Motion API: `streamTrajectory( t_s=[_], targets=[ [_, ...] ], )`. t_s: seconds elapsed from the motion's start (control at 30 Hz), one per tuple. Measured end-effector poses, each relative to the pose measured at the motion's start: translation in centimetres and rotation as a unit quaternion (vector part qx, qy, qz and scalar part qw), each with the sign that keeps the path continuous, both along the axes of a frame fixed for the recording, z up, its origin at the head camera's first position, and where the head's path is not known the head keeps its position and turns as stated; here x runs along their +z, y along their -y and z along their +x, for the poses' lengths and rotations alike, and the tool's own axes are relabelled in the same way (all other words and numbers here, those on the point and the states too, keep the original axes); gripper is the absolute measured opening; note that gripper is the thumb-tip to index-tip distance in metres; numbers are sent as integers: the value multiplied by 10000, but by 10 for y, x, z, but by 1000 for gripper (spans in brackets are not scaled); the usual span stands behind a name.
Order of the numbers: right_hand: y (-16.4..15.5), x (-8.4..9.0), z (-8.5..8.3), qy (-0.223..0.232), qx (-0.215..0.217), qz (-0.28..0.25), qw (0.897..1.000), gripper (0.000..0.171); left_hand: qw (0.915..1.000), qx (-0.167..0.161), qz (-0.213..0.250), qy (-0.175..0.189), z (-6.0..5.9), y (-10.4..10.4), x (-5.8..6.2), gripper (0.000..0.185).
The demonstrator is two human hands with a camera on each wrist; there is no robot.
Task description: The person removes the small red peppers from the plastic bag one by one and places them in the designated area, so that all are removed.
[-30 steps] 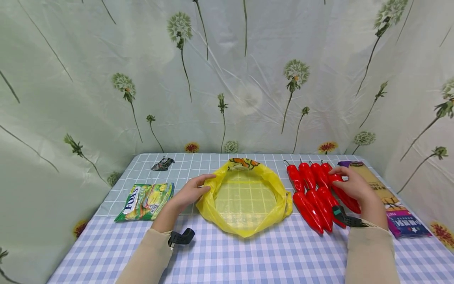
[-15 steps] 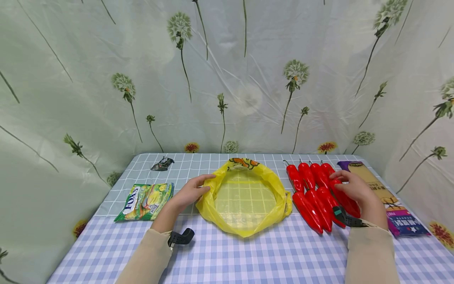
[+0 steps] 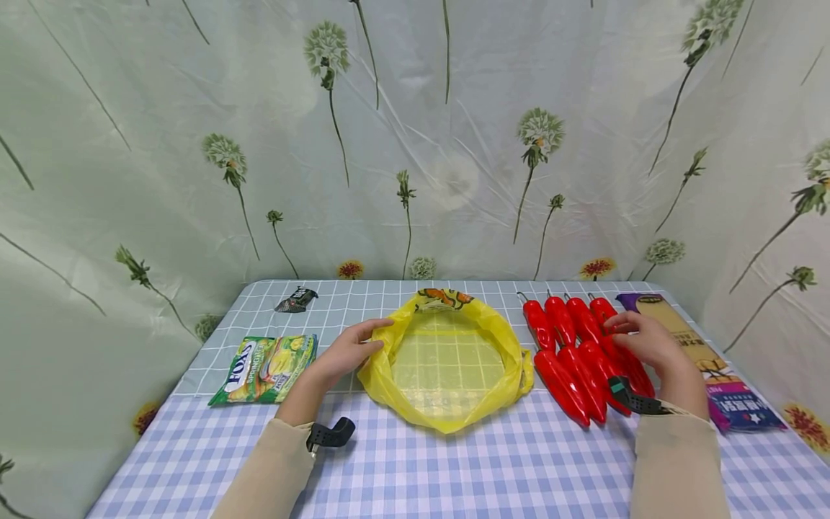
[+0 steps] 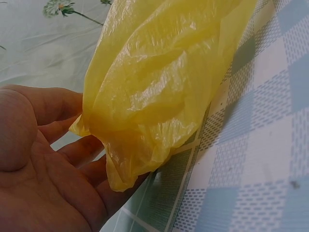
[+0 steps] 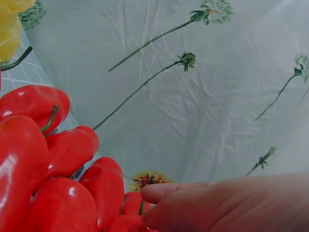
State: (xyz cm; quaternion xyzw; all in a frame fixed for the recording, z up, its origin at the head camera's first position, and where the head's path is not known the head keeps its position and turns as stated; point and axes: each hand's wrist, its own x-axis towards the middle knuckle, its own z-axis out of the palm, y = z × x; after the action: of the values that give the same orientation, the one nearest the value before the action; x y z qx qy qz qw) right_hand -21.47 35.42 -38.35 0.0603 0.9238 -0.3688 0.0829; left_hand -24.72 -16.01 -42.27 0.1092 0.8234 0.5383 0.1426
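A yellow plastic bag lies with its mouth spread round in the middle of the table. At its left rim is my left hand; in the left wrist view its fingers lie loosely behind the bag's crumpled edge. My right hand is over the rightmost of several glossy red peppers, set in two rows right of the bag. Its fingertips are right at the front right pepper, whose upper part they hide. In the right wrist view the fingers look nearly straight beside a green stem.
A green Fox's candy packet lies at left, with a small black wrapper behind it. A long purple and tan package lies right of my right hand. A dandelion-printed curtain hangs behind the table.
The back right pepper has shifted slightly right, and the pepper under my right hand slightly left and down. My left hand and the bag have stayed put.
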Motion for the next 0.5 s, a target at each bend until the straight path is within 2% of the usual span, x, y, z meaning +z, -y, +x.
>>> streamTrajectory(
  t_s=[0.23,0.37,0.5],
  targets=[
    [14,8,-4,-473,-149,238,9985,41,10000,-46,58,-62,-1,1,-1,44],
    [30,12,-7,-870,-48,434,9952,41,9999,-100,95,-103,-1,4,-3,45],
    [52,16,-10,-1001,144,473,9938,42,9999,-46,45,-106,0,8,-7,45]
  ],
)
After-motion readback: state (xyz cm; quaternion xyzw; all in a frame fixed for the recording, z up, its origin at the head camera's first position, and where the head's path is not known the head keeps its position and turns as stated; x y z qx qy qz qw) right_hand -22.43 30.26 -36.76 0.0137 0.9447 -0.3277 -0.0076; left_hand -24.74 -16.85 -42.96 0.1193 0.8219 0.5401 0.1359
